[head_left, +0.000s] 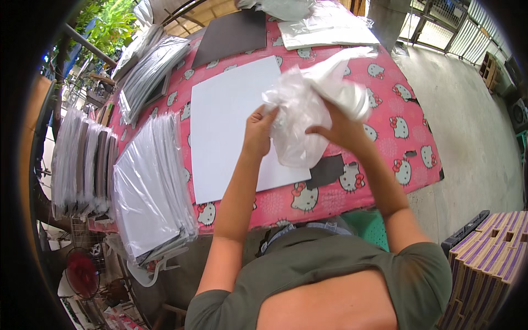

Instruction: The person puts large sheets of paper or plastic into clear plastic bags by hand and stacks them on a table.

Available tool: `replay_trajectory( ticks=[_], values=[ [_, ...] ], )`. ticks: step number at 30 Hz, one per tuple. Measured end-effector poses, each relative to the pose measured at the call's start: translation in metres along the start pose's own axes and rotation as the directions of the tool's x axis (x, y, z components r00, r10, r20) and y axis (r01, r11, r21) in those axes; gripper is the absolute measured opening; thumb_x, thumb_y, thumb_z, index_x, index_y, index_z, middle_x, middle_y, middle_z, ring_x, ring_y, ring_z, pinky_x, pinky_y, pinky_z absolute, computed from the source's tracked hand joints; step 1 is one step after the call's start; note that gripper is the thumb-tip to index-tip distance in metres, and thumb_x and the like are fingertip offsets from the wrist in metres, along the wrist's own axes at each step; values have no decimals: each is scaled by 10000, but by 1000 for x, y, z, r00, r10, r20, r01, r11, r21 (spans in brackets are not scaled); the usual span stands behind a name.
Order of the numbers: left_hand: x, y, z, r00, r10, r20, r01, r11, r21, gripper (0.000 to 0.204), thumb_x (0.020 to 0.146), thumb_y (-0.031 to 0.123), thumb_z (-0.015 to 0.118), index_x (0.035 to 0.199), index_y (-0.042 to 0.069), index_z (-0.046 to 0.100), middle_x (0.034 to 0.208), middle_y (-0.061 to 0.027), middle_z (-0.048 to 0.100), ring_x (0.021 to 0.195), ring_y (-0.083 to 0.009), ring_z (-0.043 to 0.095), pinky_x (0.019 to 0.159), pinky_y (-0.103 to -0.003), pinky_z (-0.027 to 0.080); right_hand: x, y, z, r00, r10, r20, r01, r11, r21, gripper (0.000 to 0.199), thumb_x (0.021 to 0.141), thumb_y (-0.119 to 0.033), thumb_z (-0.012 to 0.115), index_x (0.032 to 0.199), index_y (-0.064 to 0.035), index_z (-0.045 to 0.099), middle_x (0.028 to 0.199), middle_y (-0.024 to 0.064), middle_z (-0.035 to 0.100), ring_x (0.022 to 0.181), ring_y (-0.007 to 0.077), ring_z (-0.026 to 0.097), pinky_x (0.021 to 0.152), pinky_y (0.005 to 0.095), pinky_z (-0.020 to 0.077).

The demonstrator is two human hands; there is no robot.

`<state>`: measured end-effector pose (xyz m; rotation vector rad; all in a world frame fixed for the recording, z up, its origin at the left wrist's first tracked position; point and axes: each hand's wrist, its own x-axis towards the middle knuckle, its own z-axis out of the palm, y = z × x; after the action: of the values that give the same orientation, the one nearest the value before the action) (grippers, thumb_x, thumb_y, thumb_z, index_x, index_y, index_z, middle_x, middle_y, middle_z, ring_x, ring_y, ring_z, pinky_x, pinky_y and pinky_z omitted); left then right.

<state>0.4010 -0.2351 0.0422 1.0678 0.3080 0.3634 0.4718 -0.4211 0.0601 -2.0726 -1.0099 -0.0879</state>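
Note:
My left hand [258, 130] and my right hand [342, 131] both grip a crumpled clear plastic bag [308, 110], held up above the table. Under the bag lies a large white sheet [231, 121] on the pink cartoon-cat tablecloth [396, 99]. A small dark grey piece [327, 170] lies on the cloth just below the bag, partly hidden by my right forearm.
A stack of plastic-wrapped flat boards [148, 192] sits at the table's left edge, with more stacks [82, 159] beside it and another [148, 71] at the far left. A dark sheet [234, 36] and more clear bags [324, 25] lie at the far end. Purple-edged cartons [489, 258] stand on the right floor.

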Motion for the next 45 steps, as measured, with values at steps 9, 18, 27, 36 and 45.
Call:
replay_trajectory(
  ticks=[9, 18, 27, 36, 45],
  values=[
    [-74, 67, -115, 920, 94, -381, -155, 979, -132, 351, 883, 360, 434, 1074, 70, 486, 998, -42, 557, 864, -144, 556, 744, -289, 488, -1, 81, -4, 798, 589, -126, -535, 597, -597, 591, 733, -455, 580, 1221, -156, 433, 1317, 173, 312, 1214, 330, 295, 928, 616, 197],
    [-172, 63, -146, 985, 17, -171, -33, 995, -95, 469, 935, 372, 248, 1240, 34, 358, 1135, -69, 494, 997, -170, 497, 831, -300, 422, 65, -161, 114, 720, -577, 385, 191, 698, 690, 693, 661, -285, 717, 1223, -23, 407, 1192, 157, 466, 1109, 220, 433, 886, 310, 384],
    [-247, 127, -179, 995, 97, -38, -101, 987, -126, 351, 807, 103, 575, 1120, -10, 465, 980, -113, 579, 841, -176, 569, 741, -293, 464, -14, -255, 145, 506, -688, 521, 424, 724, 544, 204, 691, -192, 659, 821, -38, 625, 680, 101, 603, 621, 189, 570, 595, 306, 437],
    [-266, 122, -214, 858, 258, -444, -341, 933, -119, 205, 825, 192, 577, 901, 5, 612, 779, -47, 613, 676, -107, 571, 605, -248, 485, -17, 55, 99, 895, 413, 168, -188, 692, -697, 494, 808, -465, 446, 1202, -169, 465, 1292, 155, 365, 1169, 310, 384, 919, 518, 318],
    [-275, 136, -159, 937, 237, -256, -271, 957, -105, 222, 837, 194, 560, 935, 0, 609, 689, -3, 573, 593, -57, 507, 538, -204, 432, -16, -215, 109, 805, -553, 215, 280, 673, 684, 704, 649, -211, 724, 1250, -70, 386, 1235, 132, 431, 1202, 232, 335, 986, 341, 280]
  ],
)
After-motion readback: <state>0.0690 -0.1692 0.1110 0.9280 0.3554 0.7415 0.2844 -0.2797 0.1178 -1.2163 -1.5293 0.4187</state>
